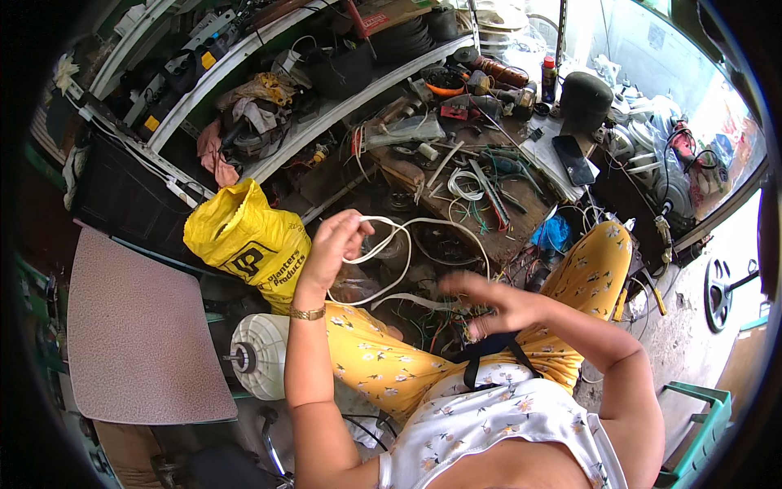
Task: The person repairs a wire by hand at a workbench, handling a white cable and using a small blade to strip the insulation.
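My left hand (336, 243) is closed on a white cable (409, 248), pinching it at the fingertips. The cable hangs in loose loops below that hand and curves off to the right, over my lap. My right hand (498, 303) is lower and to the right, blurred at the fingers, with thumb and fingers apart and nothing visible in them. Just under it lies a tangle of thin coloured wires (444, 326). To the left of my left wrist stands an open yellow bag (281, 236).
A cluttered wooden workbench (399, 169) ahead bears tools, a coiled white wire (466, 186) and a black phone (573, 160). White-edged shelves (285, 151) run along the back left. A white round-ended fan motor housing (265, 356) sits beside a pinkish board (147, 326). A green stool (696, 432) stands right.
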Demonstrator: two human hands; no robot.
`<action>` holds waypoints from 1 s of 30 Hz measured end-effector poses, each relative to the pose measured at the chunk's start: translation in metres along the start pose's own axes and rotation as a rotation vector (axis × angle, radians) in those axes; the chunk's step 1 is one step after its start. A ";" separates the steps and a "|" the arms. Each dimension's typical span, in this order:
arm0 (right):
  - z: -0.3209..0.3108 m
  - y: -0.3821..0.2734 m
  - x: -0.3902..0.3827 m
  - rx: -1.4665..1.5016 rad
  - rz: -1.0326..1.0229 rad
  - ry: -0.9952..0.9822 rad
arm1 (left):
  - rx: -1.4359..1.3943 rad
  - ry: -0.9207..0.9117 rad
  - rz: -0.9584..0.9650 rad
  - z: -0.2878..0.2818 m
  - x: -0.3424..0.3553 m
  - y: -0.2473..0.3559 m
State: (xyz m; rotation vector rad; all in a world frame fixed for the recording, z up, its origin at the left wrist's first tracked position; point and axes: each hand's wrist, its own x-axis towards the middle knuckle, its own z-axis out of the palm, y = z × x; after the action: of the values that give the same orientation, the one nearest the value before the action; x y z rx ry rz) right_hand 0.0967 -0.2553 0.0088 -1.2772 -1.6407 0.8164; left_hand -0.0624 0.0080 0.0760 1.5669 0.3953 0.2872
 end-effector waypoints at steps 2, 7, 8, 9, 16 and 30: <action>-0.008 -0.002 0.023 -0.039 -0.019 0.290 | -0.064 -0.048 0.049 0.022 -0.001 -0.001; -0.003 0.016 0.079 0.284 0.046 0.430 | -0.147 -0.195 -0.059 0.035 -0.006 -0.005; -0.002 0.015 0.085 0.388 0.045 0.395 | -0.153 -0.186 -0.073 0.036 -0.007 -0.007; -0.004 0.013 0.087 0.350 0.063 0.374 | -0.164 -0.174 -0.091 0.037 -0.008 -0.009; 0.004 0.006 0.091 -0.075 0.026 0.615 | 0.154 0.257 0.164 0.049 0.002 -0.032; -0.007 0.084 0.038 1.373 -0.046 0.533 | -1.333 0.157 0.065 0.013 0.010 -0.036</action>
State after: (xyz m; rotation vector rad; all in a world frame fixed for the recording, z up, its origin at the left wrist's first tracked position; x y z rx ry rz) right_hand 0.1324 -0.1968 -0.0537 -0.3673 -0.4003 1.1151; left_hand -0.0502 0.0013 0.0390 0.2473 0.1776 0.5707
